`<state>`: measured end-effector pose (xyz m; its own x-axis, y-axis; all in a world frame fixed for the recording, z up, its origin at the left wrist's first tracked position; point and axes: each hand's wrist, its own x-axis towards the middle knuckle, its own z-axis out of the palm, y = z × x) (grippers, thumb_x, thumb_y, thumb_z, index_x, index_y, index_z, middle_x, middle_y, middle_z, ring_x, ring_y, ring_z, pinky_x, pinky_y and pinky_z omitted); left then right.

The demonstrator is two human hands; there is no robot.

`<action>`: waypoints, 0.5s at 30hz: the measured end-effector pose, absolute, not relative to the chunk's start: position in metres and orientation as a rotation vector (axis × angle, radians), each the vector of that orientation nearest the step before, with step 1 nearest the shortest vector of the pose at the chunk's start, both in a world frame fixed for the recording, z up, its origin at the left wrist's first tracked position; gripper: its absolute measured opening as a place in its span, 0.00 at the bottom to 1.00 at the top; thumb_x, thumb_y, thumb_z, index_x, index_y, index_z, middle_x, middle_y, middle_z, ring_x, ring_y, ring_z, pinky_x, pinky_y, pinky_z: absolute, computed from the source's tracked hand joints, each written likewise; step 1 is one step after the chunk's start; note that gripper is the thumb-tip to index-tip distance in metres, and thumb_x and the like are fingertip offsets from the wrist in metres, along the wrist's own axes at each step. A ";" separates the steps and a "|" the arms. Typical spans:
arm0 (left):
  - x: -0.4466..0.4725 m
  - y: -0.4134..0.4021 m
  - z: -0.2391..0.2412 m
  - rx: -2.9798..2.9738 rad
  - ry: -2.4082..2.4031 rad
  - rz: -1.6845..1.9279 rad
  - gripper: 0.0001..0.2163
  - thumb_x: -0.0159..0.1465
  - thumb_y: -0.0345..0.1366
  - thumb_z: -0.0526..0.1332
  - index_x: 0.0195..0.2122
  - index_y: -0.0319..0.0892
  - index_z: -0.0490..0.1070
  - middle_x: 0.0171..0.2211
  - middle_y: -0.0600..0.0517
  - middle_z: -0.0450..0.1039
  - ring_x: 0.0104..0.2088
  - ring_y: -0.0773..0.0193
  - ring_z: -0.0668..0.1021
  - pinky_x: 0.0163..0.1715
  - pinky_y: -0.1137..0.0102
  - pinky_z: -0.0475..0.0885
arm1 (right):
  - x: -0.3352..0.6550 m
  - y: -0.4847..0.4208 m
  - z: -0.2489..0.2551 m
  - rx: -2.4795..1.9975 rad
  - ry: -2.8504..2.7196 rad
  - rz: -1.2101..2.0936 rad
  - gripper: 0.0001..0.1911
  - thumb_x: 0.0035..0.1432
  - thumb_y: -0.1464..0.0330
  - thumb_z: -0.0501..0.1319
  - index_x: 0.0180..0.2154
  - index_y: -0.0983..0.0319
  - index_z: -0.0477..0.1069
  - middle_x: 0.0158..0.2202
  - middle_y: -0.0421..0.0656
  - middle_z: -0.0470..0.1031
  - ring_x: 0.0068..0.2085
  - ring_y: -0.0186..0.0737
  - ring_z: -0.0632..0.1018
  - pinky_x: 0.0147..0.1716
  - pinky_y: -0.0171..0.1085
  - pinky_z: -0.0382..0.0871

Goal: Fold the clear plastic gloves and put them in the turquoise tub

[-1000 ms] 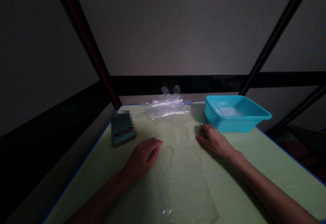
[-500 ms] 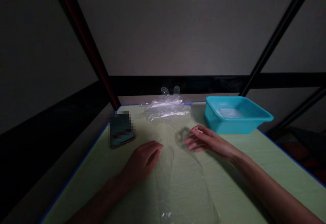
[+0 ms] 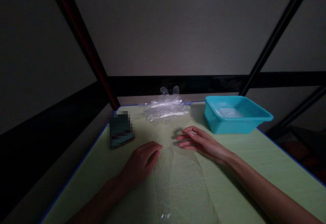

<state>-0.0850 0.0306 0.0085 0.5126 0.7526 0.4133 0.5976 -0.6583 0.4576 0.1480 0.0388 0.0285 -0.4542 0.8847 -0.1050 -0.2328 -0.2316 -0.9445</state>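
A clear plastic glove lies spread on the table, its lower part running toward me; its outline is faint. My left hand is at the glove's left edge, thumb and fingertips drawn together in a pinch on the thin film. Over the glove's upper right part, my right hand is open, fingers apart, holding nothing. Whether its fingertips touch the film I cannot tell. Farther back, a crumpled pile of clear plastic gloves has two glove fingers sticking up.
A turquoise plastic basin stands at the back right with something clear inside. On the left lies a dark, blurred-out object, perhaps a phone. The pale green table has a blue edge and meets a grey wall behind.
My right hand has moved a little left over the glove, its fingers still spread. My left hand has stayed at the glove's left edge.
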 end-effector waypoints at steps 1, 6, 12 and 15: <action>-0.085 0.031 0.009 2.492 1.141 0.870 0.08 0.59 0.29 0.52 0.37 0.40 0.68 0.35 0.50 0.72 0.36 0.64 0.74 0.38 0.73 0.66 | 0.145 0.038 0.029 -0.842 -1.216 1.821 0.16 0.53 0.60 0.58 0.39 0.63 0.60 0.42 0.48 0.70 0.41 0.37 0.74 0.43 0.39 0.65; -0.084 0.030 0.011 2.399 1.148 0.855 0.08 0.59 0.30 0.52 0.36 0.40 0.69 0.33 0.50 0.72 0.34 0.64 0.73 0.37 0.72 0.66 | 0.135 0.038 0.026 -0.846 -1.246 1.900 0.17 0.51 0.60 0.60 0.39 0.63 0.60 0.43 0.48 0.70 0.44 0.35 0.72 0.47 0.39 0.60; -0.075 0.028 0.019 1.715 0.963 0.964 0.09 0.58 0.38 0.55 0.35 0.39 0.70 0.35 0.47 0.74 0.37 0.59 0.75 0.39 0.67 0.68 | 0.137 0.040 0.023 -0.739 -1.256 1.811 0.14 0.53 0.59 0.58 0.34 0.63 0.60 0.33 0.43 0.72 0.37 0.34 0.74 0.40 0.37 0.64; -0.067 0.027 0.018 1.266 0.715 0.884 0.15 0.57 0.43 0.56 0.41 0.38 0.69 0.39 0.44 0.74 0.42 0.54 0.74 0.44 0.62 0.66 | 0.141 0.041 0.020 -0.611 -1.317 1.820 0.15 0.56 0.56 0.53 0.31 0.62 0.59 0.26 0.39 0.69 0.28 0.34 0.74 0.32 0.37 0.66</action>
<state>-0.0669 0.0272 0.0177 0.4955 0.8684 0.0206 -0.1615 0.0689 0.9845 0.1406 0.0412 0.0202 -0.5708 0.8185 0.0651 -0.3177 -0.1470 -0.9367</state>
